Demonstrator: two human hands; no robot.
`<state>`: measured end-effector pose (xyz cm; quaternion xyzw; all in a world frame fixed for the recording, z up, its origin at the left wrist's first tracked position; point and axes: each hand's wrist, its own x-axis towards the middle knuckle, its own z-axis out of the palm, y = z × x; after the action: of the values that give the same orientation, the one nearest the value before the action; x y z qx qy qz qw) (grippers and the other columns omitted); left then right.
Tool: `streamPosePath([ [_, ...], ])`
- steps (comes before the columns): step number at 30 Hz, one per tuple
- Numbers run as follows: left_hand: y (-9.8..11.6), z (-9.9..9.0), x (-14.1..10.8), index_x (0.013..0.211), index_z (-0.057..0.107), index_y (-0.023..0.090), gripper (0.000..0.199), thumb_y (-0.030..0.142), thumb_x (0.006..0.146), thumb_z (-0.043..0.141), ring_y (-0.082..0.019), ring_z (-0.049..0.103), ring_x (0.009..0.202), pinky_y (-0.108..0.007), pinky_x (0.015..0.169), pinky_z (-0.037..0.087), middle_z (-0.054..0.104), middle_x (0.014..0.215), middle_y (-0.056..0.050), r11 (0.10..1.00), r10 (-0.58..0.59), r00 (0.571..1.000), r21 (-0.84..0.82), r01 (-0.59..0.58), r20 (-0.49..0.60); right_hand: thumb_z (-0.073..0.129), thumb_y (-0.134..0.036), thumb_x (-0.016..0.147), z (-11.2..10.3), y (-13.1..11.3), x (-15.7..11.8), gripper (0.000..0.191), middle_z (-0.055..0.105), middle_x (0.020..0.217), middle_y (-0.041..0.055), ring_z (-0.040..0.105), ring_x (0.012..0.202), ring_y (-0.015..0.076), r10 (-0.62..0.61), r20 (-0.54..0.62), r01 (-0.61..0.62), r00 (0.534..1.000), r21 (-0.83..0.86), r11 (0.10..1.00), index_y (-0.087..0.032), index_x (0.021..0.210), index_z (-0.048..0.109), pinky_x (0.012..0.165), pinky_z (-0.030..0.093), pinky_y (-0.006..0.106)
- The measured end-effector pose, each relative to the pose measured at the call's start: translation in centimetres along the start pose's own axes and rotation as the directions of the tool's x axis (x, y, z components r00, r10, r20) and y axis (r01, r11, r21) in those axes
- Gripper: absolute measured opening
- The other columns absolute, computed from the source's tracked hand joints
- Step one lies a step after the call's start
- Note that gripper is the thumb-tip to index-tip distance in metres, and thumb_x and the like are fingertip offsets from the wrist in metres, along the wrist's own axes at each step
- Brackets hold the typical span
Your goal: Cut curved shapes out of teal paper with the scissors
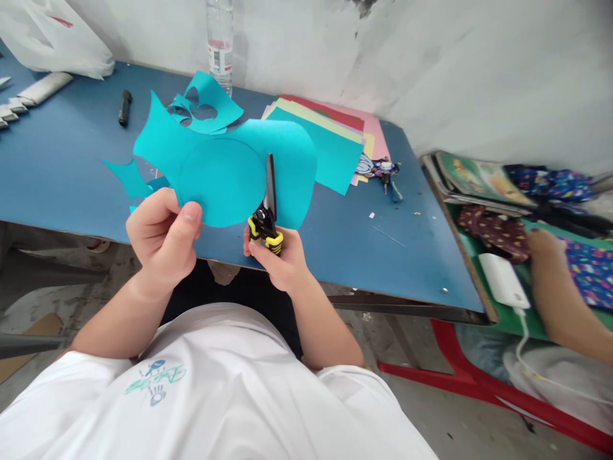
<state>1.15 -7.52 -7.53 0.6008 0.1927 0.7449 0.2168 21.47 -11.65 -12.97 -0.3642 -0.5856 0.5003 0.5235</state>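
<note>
My left hand pinches the lower left edge of a turquoise sheet of paper between thumb and fingers. A round outline is drawn on the sheet, and its lower edge is cut along that curve. My right hand is closed around the black and yellow handles of a pair of scissors. The blades point up and lie at the right side of the circle, where the sheet is partly cut. The paper is held up above the blue table's front edge.
Turquoise offcuts and a black marker lie on the blue table. Behind stands a plastic bottle. Coloured paper sheets are stacked at right. Another person's arm reaches over a green table beside a white power bank.
</note>
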Motion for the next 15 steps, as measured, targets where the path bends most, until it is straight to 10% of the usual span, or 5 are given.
streamPosePath([
  [15,-0.1,-1.5,0.9,0.062,0.053,0.018,0.060,0.041,0.104,0.091,-0.005,0.041,0.039,-0.026,0.038,0.023,0.049,0.049,0.005,0.999,0.014,0.998,0.046,-0.018,0.069,0.077,-0.045,0.099,0.2,-0.6,0.0,0.025,0.067,0.079,0.0029,0.061,0.073,0.0202,-0.034,-0.031,0.032,0.999,-0.061,0.998,-0.021,0.094,0.078,0.073,0.054,0.039],
])
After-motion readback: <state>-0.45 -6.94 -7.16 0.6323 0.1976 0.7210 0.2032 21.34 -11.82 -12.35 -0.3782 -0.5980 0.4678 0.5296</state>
